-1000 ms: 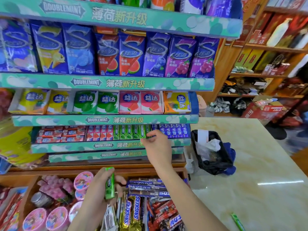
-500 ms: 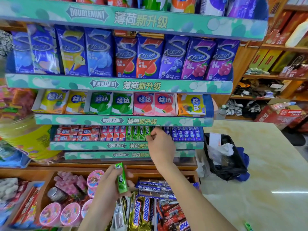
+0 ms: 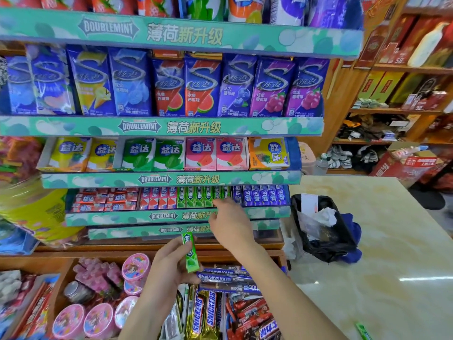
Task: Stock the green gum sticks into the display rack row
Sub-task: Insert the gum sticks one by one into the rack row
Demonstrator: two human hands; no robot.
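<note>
Green gum sticks (image 3: 199, 197) stand upright in the third row of the display rack (image 3: 166, 215), between red sticks on the left and purple sticks on the right. My right hand (image 3: 229, 223) hovers just below and in front of the green sticks, fingertips at their lower right end; nothing shows in its loosely curled fingers. My left hand (image 3: 171, 263) is lower, over the candy bin, and pinches one green gum stick (image 3: 190, 253) upright. Another green gum stick (image 3: 363, 331) lies on the counter at the bottom right.
A marble counter (image 3: 372, 266) stretches to the right, with a black bag (image 3: 326, 241) of scraps beside the rack. Snickers bars (image 3: 203, 312) and pink tubs (image 3: 136, 266) fill the wooden bin below. Upper rack rows hold gum boxes. Wooden shelves stand at the far right.
My right hand has drawn back and down from the green row, where its fingertips were pressed in. My left hand has lifted its green stick higher, closer to the rack.
</note>
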